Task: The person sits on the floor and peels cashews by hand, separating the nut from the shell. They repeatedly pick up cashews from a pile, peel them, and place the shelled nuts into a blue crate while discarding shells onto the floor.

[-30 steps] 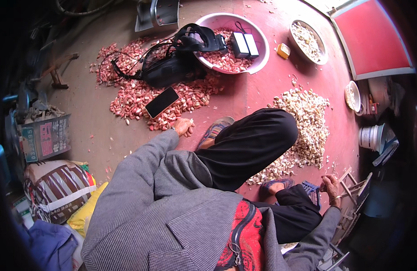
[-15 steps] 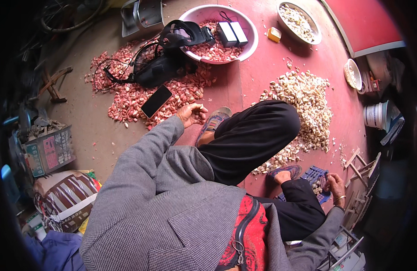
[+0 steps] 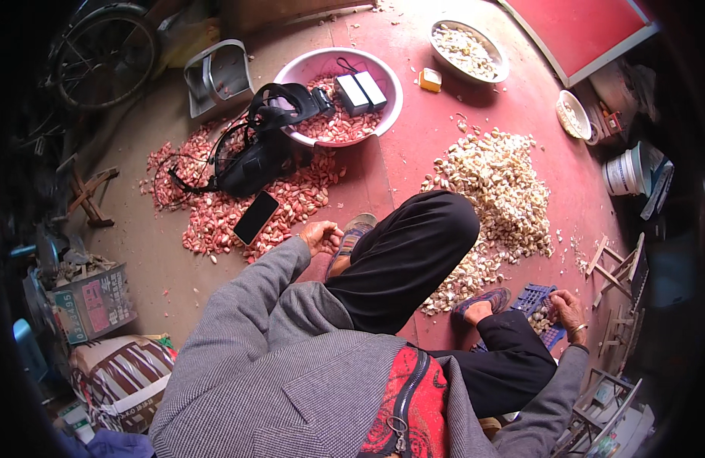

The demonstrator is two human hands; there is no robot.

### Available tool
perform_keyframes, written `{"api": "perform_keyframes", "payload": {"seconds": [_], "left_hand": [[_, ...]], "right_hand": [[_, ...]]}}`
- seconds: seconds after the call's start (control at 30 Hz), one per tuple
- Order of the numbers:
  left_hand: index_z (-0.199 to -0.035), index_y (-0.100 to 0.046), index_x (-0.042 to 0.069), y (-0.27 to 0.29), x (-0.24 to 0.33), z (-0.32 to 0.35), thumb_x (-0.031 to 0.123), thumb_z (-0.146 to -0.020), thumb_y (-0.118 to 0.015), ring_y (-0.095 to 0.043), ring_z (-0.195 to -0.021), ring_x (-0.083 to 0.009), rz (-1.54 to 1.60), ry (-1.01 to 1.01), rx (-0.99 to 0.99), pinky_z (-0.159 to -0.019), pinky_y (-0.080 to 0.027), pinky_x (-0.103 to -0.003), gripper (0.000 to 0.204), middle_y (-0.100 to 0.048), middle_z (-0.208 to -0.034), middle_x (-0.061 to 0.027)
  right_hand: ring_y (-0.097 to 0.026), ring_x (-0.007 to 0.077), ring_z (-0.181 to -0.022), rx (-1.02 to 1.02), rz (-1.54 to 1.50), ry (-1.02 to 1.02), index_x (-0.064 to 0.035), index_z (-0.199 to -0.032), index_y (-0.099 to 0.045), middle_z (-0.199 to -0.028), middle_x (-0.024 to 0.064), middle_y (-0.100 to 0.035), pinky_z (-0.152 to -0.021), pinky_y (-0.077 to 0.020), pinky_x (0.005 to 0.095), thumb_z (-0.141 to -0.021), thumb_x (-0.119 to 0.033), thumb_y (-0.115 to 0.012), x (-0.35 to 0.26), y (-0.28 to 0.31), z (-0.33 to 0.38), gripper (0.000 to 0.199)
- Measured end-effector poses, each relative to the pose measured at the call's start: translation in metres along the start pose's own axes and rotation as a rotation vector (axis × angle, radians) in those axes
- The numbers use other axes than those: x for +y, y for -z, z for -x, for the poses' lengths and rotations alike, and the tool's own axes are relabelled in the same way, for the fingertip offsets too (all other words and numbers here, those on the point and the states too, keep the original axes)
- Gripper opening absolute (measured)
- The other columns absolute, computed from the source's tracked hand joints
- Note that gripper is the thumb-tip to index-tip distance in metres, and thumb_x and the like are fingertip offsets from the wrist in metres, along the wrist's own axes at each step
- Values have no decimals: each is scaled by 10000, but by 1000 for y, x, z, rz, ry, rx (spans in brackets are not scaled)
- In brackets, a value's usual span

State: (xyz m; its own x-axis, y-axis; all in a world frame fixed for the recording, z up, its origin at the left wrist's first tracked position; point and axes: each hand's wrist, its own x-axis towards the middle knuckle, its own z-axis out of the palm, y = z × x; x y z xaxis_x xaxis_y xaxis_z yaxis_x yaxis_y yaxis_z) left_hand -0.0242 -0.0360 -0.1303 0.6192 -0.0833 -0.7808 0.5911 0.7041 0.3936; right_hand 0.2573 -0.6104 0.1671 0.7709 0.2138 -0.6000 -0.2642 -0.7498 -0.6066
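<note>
Pink cloves (image 3: 300, 200) sprawl just beyond the curled left grip (image 3: 320, 237); pale heap (image 3: 501, 191) ahead-left of the right grip (image 3: 568, 311), blue basket (image 3: 532, 296) beside its bent fingers, can't tell what either pinches! Looks like hand-sorting, next calling for light fingertips

head | left fisheye, head-worn | looking down | jacket (image 3: 291, 382) close, floor (image 3: 406, 164) farther off

Plastic basket (image 3: 533, 296), shiny metal scoop (image 3: 229, 76)
</note>
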Motion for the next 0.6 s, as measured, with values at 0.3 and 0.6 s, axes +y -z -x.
{"api": "perform_keyframes", "payload": {"seconds": [0.3, 0.6], "left_hand": [[-955, -662, 47, 13, -34, -13, 312, -938, -550, -631, -618, -202, -81, -1, 214, -570, -528, -329, 289, -653, -721, -64], [-966, -650, 41, 25, -50, -21, 260, -931, -550, -632, -596, -210, -161, -22, 251, -553, -527, -339, 243, -659, -732, -79]], "right_hand": [[-544, 93, -501, 12, -5, -8, -16, -986, -621, -627, 35, -605, -476, -445, 233, -926, -173, -570, -4, -3, 6, 176], [-542, 102, -512, -2, -64, -60, -27, -997, -608, -628, 30, -586, -483, -441, 232, -923, -167, -567, 0, 0, 5, 163]]}}
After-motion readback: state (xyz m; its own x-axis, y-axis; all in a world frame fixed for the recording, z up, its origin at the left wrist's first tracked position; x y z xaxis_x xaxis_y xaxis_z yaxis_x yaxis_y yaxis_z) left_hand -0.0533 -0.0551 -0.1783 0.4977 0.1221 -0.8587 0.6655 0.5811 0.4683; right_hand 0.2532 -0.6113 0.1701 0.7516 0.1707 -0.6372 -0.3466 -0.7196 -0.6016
